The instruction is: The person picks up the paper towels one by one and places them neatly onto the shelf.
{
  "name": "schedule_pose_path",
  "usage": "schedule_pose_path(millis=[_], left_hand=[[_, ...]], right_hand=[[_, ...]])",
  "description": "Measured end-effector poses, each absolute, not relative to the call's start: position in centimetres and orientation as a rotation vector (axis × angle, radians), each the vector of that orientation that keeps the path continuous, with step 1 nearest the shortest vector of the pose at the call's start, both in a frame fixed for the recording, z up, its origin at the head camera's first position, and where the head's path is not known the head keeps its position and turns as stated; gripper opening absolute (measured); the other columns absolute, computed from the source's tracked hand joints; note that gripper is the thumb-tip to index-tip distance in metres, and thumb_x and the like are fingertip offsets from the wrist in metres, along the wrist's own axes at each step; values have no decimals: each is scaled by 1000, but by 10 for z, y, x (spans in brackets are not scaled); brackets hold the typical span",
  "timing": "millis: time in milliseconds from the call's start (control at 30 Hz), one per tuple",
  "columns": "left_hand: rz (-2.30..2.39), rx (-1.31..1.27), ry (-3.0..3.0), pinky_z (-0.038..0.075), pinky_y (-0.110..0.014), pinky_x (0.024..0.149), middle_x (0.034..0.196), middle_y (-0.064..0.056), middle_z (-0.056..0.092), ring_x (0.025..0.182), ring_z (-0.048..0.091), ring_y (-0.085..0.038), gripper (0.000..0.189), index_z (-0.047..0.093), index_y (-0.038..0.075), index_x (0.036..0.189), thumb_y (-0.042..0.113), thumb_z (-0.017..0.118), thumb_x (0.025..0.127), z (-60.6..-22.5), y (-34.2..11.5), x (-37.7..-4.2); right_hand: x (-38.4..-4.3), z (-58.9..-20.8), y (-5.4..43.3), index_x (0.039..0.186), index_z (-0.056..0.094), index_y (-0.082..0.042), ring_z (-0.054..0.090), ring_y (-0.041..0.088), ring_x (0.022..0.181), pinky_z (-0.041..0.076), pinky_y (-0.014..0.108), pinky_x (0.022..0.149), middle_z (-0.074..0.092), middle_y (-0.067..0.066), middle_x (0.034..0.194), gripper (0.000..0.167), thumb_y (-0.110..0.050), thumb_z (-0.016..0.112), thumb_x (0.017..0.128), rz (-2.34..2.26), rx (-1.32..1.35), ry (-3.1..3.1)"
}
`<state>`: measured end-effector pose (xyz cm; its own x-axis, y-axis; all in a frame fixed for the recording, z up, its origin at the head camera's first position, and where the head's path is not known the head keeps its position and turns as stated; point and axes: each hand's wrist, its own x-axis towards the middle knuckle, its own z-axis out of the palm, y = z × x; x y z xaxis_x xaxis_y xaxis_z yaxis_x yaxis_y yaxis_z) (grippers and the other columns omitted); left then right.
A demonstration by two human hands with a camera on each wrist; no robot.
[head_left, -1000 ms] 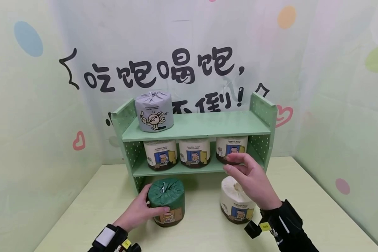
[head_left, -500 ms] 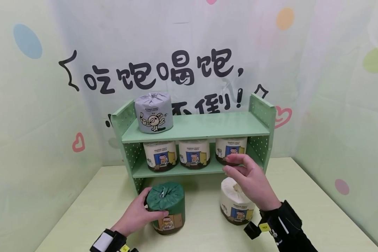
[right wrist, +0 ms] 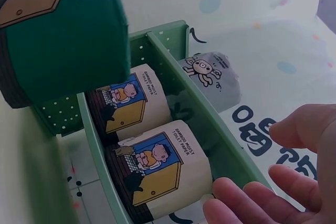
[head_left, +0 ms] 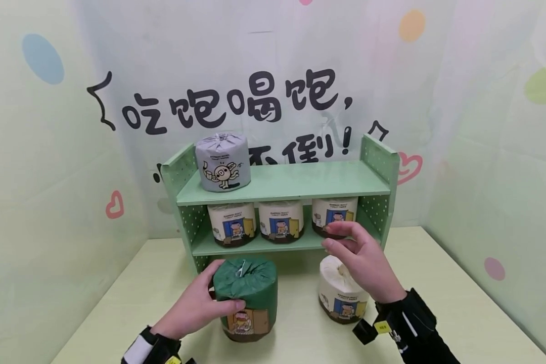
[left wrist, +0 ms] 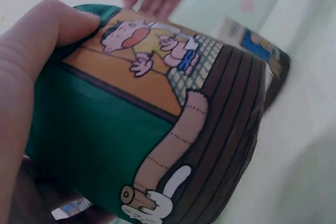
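Observation:
My left hand [head_left: 195,308] grips a green-wrapped toilet paper roll [head_left: 250,288] from its left side, thumb across the front; in the left wrist view the roll's cartoon print and brown base fill the middle. The hand's far fingers are mostly hidden behind the roll. My right hand [head_left: 368,265] hovers with thumb and fingers apart and nothing between them. Below it a cream toilet paper roll [head_left: 338,293] stands on the table, partly covered by the hand in the head view. Its fingertips overlap the right-hand cream roll [head_left: 334,210] on the middle shelf.
A green two-tier shelf [head_left: 286,182] with perforated sides stands at the back of the table [head_left: 291,333]. Its top bears a lilac roll [head_left: 225,162] at the left. Two more cream rolls, one at left [head_left: 232,222] and one mid-shelf [head_left: 281,222], share the lower tier.
My left hand has raised the green roll toward the camera and shifted it slightly right. The right hand has stayed in nearly the same place.

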<state>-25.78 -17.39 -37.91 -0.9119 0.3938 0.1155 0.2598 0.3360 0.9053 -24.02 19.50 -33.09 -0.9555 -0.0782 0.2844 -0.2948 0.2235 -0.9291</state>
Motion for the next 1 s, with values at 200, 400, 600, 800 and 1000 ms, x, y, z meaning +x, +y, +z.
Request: schedule_pose_path(millis=[200,400,600,800,1000], left_hand=[[1703,739,2411,59,-41,106,155,-20,57,135,63,-34,83,45,14,160,18,88,90,-351,-164,-250],[1778,826,2409,61,-37,103,149,-24,59,129,65,-35,78,48,11,157,16,87,90,-317,-153,-244],[1798,783,2476,60,-39,104,149,-17,64,131,66,-33,75,48,19,157,21,86,93,-273,-146,-237],[1741,753,2616,56,-38,110,149,-7,65,134,65,-27,74,49,24,158,29,87,94,-244,-141,-238],[1690,700,2661,56,-48,114,151,-6,64,138,64,-28,83,43,25,162,37,89,93,-230,-134,-245]], right_hand=[[-239,-332,196,151,53,-5,70,24,129,57,20,102,57,19,156,47,-25,69,111,1826,380,-2302],[-239,-331,195,150,53,-5,71,19,126,57,19,102,58,19,155,46,-24,69,111,1827,383,-2291],[-239,-331,196,151,53,-5,70,17,125,57,20,103,60,17,154,47,-24,69,111,1818,388,-2293],[-239,-331,196,151,54,-5,70,14,122,57,21,102,60,16,154,46,-24,69,111,1814,386,-2295],[-239,-331,195,150,54,-5,70,15,123,57,21,102,60,18,155,46,-24,69,111,1825,381,-2295]])
